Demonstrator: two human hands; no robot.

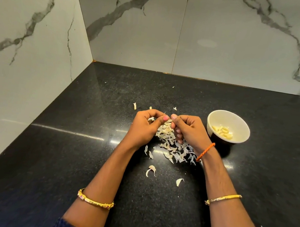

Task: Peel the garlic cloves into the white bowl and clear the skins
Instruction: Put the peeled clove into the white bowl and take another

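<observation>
My left hand point(145, 125) and my right hand point(188, 130) meet above the middle of the black counter, both pinching one garlic clove point(168, 121) between their fingertips. Under and just in front of the hands lies a pile of pale garlic skins point(174, 149). The white bowl point(219, 118) stands to the right of my right hand and holds several peeled cloves point(222, 132). Loose skin pieces point(151, 170) lie nearer to me, and a few small scraps lie beyond the hands.
The black granite counter point(66, 160) ends at marble-patterned walls on the left and at the back, which meet in a corner point(93, 61). Small skin scraps point(134, 106) dot the counter behind the hands.
</observation>
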